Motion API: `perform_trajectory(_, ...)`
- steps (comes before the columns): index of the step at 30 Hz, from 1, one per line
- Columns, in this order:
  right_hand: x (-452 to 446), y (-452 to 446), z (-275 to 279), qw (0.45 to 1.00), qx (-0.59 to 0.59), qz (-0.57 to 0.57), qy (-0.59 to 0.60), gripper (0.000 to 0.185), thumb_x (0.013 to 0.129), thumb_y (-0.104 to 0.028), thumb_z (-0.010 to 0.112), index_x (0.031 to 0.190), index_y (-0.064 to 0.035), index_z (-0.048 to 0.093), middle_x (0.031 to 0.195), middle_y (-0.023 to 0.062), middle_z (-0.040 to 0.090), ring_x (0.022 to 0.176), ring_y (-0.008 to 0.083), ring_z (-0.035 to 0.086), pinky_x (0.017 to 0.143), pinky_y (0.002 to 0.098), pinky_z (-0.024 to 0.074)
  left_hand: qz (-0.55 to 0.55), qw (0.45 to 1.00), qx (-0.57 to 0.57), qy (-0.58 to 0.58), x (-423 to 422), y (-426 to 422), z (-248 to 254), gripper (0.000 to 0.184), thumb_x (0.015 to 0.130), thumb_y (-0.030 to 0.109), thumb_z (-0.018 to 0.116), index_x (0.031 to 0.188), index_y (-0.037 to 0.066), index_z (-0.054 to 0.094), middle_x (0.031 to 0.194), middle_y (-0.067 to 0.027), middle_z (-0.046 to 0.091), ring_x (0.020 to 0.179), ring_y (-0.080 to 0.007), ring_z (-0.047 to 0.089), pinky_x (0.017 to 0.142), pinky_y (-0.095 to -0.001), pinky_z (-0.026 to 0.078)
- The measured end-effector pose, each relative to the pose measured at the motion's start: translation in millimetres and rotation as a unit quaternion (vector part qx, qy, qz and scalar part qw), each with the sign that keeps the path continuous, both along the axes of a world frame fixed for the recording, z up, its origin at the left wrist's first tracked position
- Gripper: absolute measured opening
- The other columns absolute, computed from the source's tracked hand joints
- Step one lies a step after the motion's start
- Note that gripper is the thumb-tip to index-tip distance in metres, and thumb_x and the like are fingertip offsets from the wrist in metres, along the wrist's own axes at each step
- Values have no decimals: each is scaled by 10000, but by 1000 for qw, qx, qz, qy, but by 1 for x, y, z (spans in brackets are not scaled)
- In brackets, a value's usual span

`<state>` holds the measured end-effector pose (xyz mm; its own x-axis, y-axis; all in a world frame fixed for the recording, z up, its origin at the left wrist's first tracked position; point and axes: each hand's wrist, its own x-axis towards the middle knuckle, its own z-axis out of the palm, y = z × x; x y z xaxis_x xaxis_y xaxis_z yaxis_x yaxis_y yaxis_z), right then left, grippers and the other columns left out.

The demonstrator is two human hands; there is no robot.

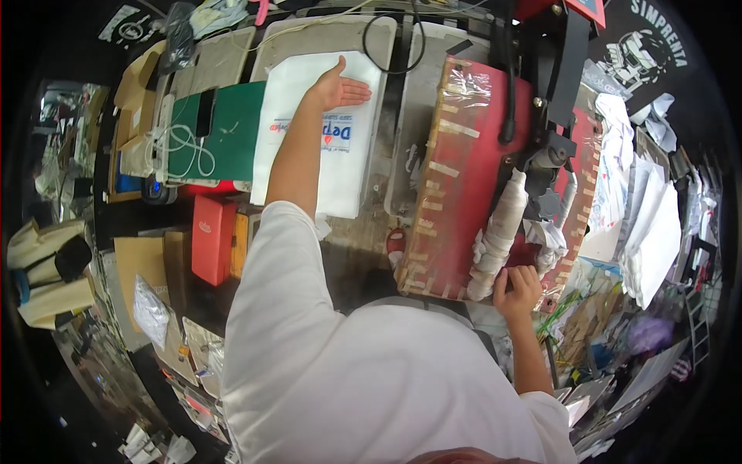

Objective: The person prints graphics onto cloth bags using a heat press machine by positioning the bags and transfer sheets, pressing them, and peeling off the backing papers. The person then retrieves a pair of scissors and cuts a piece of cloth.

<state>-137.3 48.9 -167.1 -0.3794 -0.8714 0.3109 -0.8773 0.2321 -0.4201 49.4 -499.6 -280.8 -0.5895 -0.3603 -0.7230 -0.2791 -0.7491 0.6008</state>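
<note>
My left hand [341,87] lies flat on a stack of white printed sheets [340,178], fingers stretched out and thumb apart, above blue and red lettering. Beneath the sheets is a pale board [386,39]. At the right, my right hand [519,291] is curled at the front edge of a big red press [483,116] with tape along its borders. It is beside the lower ends of two wrapped handles, the nearer being a long one [501,232]. Whether its fingers grip anything is hidden.
A green board [239,131] left of the sheets carries a black phone [205,113] and white cable. A red box [212,240] stands below it. White cloths [653,232] hang at the right. A black press arm [564,69] rises at the upper right.
</note>
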Motion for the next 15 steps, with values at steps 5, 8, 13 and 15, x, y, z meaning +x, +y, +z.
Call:
perform_trajectory(5, -3, 0, 0, 1000, 13, 6, -17, 61, 733, -5, 656, 723, -20, 598, 687, 108, 549, 602, 287, 517, 527, 378, 411, 0, 999, 0, -48, -13, -7, -32, 1036, 897, 791, 287, 1194, -166, 548, 1202, -289, 616, 1124, -394, 621, 997, -445, 495)
perform_trajectory(8, -3, -1, 1, 1000, 12, 5, -23, 51, 727, -5, 655, 728, -18, 606, 695, 112, 565, 603, 282, 525, 525, 371, 417, 11, 995, -16, -98, -16, -11, -30, 1029, 895, 792, 296, 1171, -163, 558, 1178, -285, 627, 1108, -392, 631, 985, -450, 502)
perform_trajectory(13, -3, 0, -1, 1000, 10, 1, -22, 52, 712, -1, 657, 748, -12, 622, 708, 110, 578, 612, 277, 534, 533, 366, 427, -18, 992, 23, -125, -9, -9, -33, 1029, 877, 806, 335, 1164, -156, 561, 1163, -280, 634, 1085, -386, 644, 973, -463, 506)
perform_trajectory(15, -4, -2, -2, 1000, 12, 4, -22, 59, 707, 1, 659, 755, -10, 625, 713, 109, 580, 613, 276, 536, 536, 365, 430, 24, 996, 12, -86, -3, -2, -41, 1050, 864, 821, 334, 1167, -160, 556, 1139, -286, 645, 1047, -392, 659, 951, -469, 519)
